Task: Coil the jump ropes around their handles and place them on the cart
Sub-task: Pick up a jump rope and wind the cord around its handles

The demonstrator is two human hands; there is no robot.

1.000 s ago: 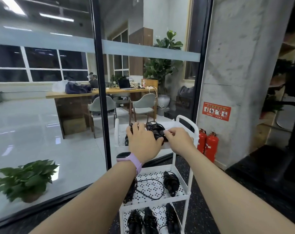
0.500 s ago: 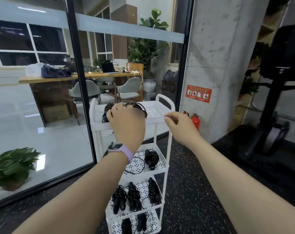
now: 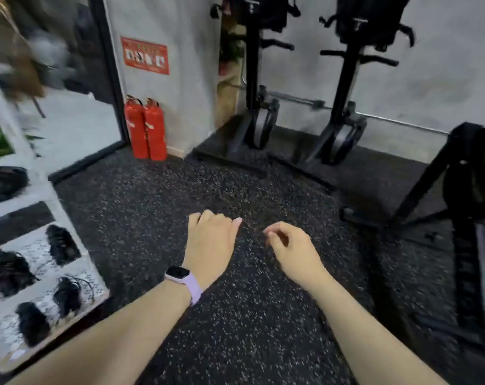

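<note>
Left hand (image 3: 210, 245) and right hand (image 3: 292, 248): fingers loosely curled, empty, above floor; cart (image 3: 49, 276) at 9 o'clock.

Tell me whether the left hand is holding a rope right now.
Empty. The left hand hangs loosely curled over bare floor, no rope in it.

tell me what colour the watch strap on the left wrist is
Light purple strap, seen in the head view, the only view given.
</note>
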